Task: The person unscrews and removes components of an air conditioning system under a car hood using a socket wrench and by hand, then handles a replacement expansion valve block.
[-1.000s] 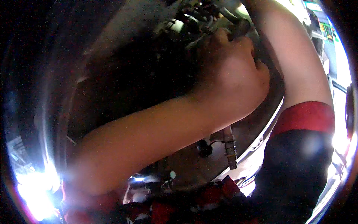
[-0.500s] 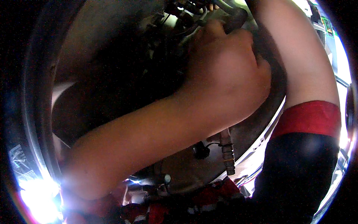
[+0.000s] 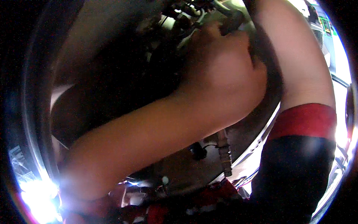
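Observation:
My left forearm crosses from the lower left, and my left hand (image 3: pixel 227 63) is up near the top centre, its back toward me. The fingers are curled closed. A dark, rounded, tube-like piece (image 3: pixel 233 21) sits right against the knuckles; what the fingers grip is hidden behind the hand. On the right, my right forearm (image 3: pixel 298 63), in a dark sleeve with a red cuff (image 3: pixel 307 120), reaches up past the upper edge, so the right hand is out of sight. Thin hoses and wires (image 3: pixel 190 16) cluster just beyond my left hand.
Below my left wrist hangs a ribbed, rod-like metal piece (image 3: pixel 225 155), with a small black part (image 3: pixel 198 151) on a thin cable beside it. A curved rim (image 3: pixel 35 123) bounds the dark cavity on the left. Bright light (image 3: pixel 41 203) glares at lower left.
The view has shifted slightly, so both arms appear a little farther left. My left hand stays closed beside the dark tube-like piece.

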